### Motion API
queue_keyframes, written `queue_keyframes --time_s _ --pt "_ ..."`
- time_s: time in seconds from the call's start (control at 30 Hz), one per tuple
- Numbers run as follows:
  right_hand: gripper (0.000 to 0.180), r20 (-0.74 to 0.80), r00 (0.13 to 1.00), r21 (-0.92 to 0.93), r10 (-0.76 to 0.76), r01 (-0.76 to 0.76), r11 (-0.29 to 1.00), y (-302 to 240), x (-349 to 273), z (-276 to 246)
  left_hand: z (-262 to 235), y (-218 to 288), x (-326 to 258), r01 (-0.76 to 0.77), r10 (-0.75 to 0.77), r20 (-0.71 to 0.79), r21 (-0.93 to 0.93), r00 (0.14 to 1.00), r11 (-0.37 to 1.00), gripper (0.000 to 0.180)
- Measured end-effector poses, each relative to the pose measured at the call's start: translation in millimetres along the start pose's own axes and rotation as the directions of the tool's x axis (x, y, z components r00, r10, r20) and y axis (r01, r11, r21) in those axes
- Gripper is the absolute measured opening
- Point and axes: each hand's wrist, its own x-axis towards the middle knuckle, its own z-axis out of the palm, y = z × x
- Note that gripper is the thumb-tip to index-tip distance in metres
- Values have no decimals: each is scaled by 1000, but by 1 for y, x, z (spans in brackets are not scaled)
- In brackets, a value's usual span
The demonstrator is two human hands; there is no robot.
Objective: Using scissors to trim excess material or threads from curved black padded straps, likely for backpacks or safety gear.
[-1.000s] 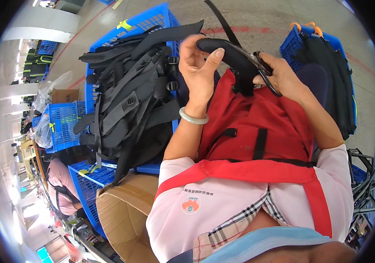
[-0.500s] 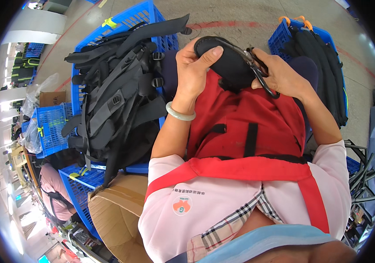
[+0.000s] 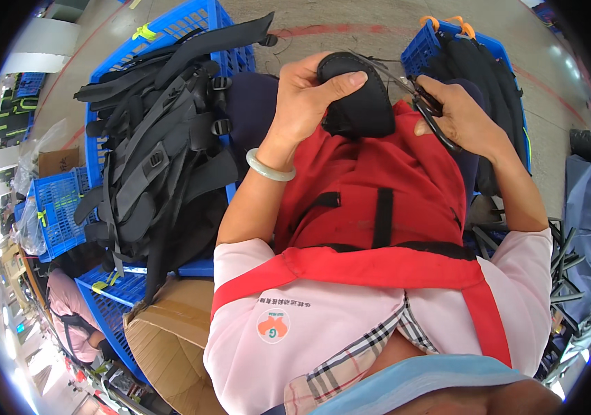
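My left hand (image 3: pixel 307 97) pinches a black padded strap piece (image 3: pixel 359 105) with a rounded end, thumb on top and fingers behind. The piece is held over my lap, above the red apron (image 3: pixel 385 166). In my right hand (image 3: pixel 463 119) is a pair of scissors (image 3: pixel 440 130) with dark handles, fingers wrapped around the loops. Its thin blades point up and left, close to the far right edge of the padded piece. Whether the blades touch the piece, I cannot tell.
At my left, a blue crate (image 3: pixel 205 24) is heaped with black straps (image 3: pixel 160 124) and buckles. Another blue crate (image 3: pixel 416 59) at the right holds black padded pieces (image 3: pixel 478 72). A cardboard box (image 3: pixel 178 332) stands near my left side. Metal tubes (image 3: pixel 565 266) lie at the right.
The padded piece has turned so its broad face shows more. The scissors have drawn slightly away from it toward the right. The whole view has shifted a little.
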Motion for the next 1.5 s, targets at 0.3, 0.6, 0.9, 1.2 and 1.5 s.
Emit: queue_keyframes --time_s 0.3,0.6,0.9,1.2,1.5 --pt "49 17 998 -95 55 -53 994 -4 -28 -21 19 -4 6 68 -73 150 38 986 997 11" --pt "59 57 986 -180 155 -143 973 7 -47 -39 33 -15 8 106 -140 213 162 967 981 12" --pt "50 57 994 -248 89 -72 966 -3 -63 -58 57 -23 8 143 -185 276 163 943 976 14" --pt "51 103 981 -448 164 -101 889 -15 -66 -73 69 -30 13 99 -171 330 223 928 970 12" --pt "60 87 957 -628 277 -164 761 -30 -62 -86 75 -35 15 136 -254 408 296 877 945 16"
